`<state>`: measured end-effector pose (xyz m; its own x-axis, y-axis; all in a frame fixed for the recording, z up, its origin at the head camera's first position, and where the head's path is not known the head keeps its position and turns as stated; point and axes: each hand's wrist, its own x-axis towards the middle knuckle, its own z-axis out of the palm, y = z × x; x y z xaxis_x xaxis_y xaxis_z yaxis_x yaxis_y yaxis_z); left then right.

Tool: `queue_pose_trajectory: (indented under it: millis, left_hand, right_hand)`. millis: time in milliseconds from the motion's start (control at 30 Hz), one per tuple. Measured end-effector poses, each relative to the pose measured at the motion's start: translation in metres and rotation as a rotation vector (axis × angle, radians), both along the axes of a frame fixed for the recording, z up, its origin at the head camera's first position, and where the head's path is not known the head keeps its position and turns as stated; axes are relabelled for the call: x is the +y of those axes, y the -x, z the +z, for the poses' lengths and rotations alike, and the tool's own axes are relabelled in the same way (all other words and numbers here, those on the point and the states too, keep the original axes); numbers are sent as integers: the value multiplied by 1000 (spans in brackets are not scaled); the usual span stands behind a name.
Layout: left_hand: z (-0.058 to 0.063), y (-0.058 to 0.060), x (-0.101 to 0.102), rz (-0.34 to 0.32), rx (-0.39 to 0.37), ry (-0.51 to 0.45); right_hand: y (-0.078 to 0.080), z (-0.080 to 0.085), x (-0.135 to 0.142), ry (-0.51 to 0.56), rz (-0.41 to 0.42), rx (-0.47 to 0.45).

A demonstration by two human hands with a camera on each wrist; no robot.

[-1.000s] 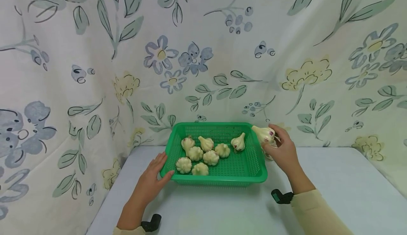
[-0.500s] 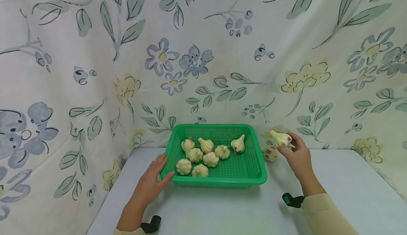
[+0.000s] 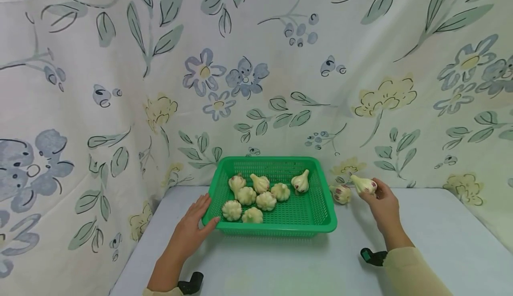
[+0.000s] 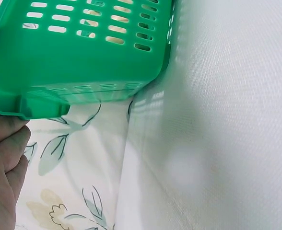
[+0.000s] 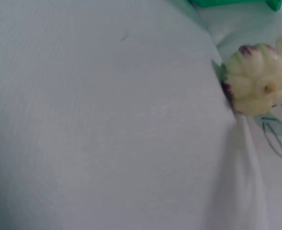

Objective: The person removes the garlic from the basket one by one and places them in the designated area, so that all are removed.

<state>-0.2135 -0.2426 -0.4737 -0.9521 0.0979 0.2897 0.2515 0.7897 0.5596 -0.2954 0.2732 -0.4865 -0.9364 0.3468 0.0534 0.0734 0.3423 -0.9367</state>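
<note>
A green plastic basket (image 3: 276,227) holds several pale garlic bulbs (image 3: 266,200), most at its left, with one bulb (image 3: 299,181) apart near the right. My left hand (image 3: 190,225) rests on the basket's left rim with fairly straight fingers, the thumb at the front corner. In the left wrist view, those fingers (image 4: 9,143) touch the rim from outside. To the right of the basket, my right hand (image 3: 383,204) holds a garlic bulb (image 3: 364,184) between thumb and fingers, its stem pointing left. The right wrist view does not show this hand.
Another garlic bulb (image 3: 341,194) with purple marks lies on the white table (image 3: 280,265), just outside the basket's right side. A flowered cloth (image 3: 256,127) hangs behind the table and along its left.
My right hand has carried its garlic bulb rightward and down, from the basket's right rim to beyond the bulb on the table. My left hand has stayed at the rim.
</note>
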Motion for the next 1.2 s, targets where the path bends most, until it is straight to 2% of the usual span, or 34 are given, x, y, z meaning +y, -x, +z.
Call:
queue_pose_trajectory:
  millis: [133, 267, 467, 767, 933, 1200]
  left_hand:
    - [-1, 0, 0, 2, -5, -4]
    - [-1, -1, 1, 4, -7, -11]
    - [0, -2, 1, -5, 10, -9]
    - [0, -1, 0, -2, 9, -5]
    - [0, -1, 0, -3, 14, -9]
    - [0, -1, 0, -5, 7, -12]
  right_hand:
    - [2, -11, 5, 44, -34, -60]
    - [4, -20, 9, 41, -48, -116]
    - [5, -28, 14, 10, -3, -162]
    - [7, -25, 18, -23, 85, -193]
    - [10, -24, 20, -3, 138, -219]
    - [13, -20, 21, -40, 183, -269]
